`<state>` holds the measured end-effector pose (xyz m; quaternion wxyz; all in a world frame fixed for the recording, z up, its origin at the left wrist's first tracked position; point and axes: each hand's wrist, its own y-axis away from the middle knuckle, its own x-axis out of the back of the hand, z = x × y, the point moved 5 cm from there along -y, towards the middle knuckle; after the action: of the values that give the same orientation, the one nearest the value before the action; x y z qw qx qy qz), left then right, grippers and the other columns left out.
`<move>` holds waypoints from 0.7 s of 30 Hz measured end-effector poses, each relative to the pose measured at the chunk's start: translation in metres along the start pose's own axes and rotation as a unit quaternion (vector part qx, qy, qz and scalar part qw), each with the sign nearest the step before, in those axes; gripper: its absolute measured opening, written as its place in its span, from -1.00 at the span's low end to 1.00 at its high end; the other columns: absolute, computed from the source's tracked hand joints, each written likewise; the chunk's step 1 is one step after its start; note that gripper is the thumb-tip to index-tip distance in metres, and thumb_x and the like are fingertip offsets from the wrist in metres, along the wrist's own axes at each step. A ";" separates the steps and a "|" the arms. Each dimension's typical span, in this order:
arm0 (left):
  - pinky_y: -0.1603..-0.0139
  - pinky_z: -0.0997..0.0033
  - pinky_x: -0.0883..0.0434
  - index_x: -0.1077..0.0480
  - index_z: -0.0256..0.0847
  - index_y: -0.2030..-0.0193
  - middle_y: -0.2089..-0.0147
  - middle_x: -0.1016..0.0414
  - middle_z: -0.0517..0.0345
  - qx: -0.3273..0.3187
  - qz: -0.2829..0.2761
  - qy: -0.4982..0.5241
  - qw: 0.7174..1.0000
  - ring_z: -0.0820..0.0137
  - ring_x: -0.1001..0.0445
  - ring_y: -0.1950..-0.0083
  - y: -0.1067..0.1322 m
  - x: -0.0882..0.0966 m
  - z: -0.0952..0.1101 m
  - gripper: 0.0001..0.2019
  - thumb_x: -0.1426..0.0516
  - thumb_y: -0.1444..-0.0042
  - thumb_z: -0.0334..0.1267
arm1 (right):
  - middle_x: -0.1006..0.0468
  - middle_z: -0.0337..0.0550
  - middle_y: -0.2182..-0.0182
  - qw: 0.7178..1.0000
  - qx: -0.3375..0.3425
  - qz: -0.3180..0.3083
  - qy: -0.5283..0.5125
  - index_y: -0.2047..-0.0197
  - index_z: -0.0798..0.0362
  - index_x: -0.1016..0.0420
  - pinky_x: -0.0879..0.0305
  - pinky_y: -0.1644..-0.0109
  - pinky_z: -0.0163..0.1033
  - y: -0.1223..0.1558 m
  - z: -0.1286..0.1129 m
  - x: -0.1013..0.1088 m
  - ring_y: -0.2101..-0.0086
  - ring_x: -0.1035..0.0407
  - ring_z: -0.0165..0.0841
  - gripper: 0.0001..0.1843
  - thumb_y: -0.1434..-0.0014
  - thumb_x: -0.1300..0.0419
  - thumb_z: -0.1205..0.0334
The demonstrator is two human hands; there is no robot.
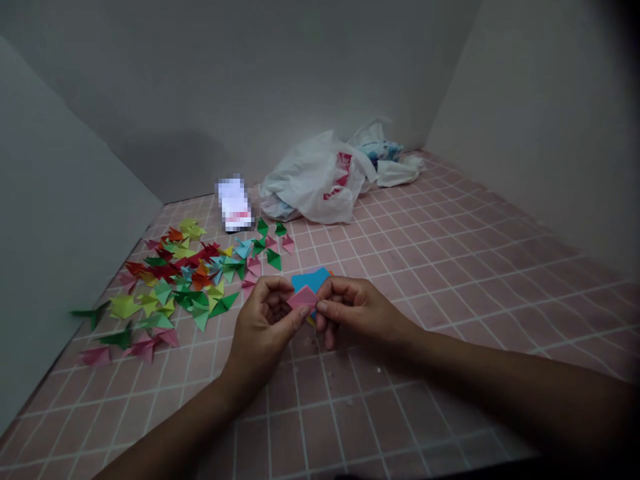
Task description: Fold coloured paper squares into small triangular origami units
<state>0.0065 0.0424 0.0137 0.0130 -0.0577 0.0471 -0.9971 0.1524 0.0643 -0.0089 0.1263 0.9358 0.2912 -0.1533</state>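
A small piece of pink origami paper (303, 297), folded to a point at the top, is held up between both hands. My left hand (267, 313) pinches its left side between thumb and fingers. On the right edge, the thumb and index finger of my right hand (347, 303) are closed, with the other fingers curled below. Behind and under the pink paper lie blue paper sheets (311, 279), with a bit of orange and yellow showing at their edges; my hands hide the rest of them.
Many folded paper pieces (200, 273) in red, green, yellow, blue and pink spread over the left of the pink checked cloth (425, 267). A lit phone (235, 205) leans at the back. White plastic bags (320, 177) lie beside it. Pale walls stand around three sides.
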 end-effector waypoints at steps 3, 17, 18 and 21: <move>0.40 0.55 -0.39 -0.27 -0.15 0.21 0.36 -0.43 0.29 0.017 -0.005 0.022 1.000 0.54 -0.42 0.42 -0.001 -0.001 -0.001 -0.73 -0.28 -0.01 -0.34 | -0.53 -0.28 0.53 1.000 -0.004 -0.004 -0.009 0.34 0.09 -0.39 -0.36 0.51 -0.39 -0.001 0.003 0.000 0.61 -0.44 -0.50 -0.77 -0.15 -0.31 0.14; 0.32 0.56 -0.43 -0.33 -0.19 0.14 0.36 -0.52 0.25 0.039 -0.025 0.067 0.997 0.52 -0.47 0.37 -0.001 -0.004 -0.002 -0.70 -0.31 -0.01 -0.35 | -0.53 -0.28 0.54 1.000 -0.008 0.023 0.008 0.40 0.09 -0.34 -0.31 0.53 -0.40 0.000 0.002 0.003 0.63 -0.41 -0.50 -0.72 -0.14 -0.32 0.11; 0.30 0.55 -0.44 -0.33 -0.19 0.12 0.35 -0.54 0.23 0.039 -0.027 0.070 0.996 0.51 -0.49 0.35 -0.001 -0.004 -0.003 -0.69 -0.30 -0.02 -0.35 | -0.53 -0.28 0.54 1.000 -0.008 0.025 0.009 0.39 0.09 -0.34 -0.31 0.53 -0.40 0.000 0.002 0.003 0.63 -0.41 -0.50 -0.72 -0.14 -0.32 0.11; 0.26 0.52 -0.46 -0.34 -0.18 0.09 0.33 -0.56 0.21 0.032 -0.031 0.071 0.996 0.48 -0.51 0.32 -0.001 -0.003 -0.003 -0.68 -0.29 -0.03 -0.35 | -0.53 -0.27 0.54 1.000 -0.007 0.020 0.009 0.39 0.08 -0.35 -0.32 0.52 -0.38 0.000 0.002 0.004 0.62 -0.41 -0.49 -0.73 -0.15 -0.31 0.12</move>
<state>0.0094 0.0438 0.0104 -0.0195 0.0126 0.0137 -0.9996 0.1548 0.0656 -0.0123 0.1331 0.9419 0.2745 -0.1406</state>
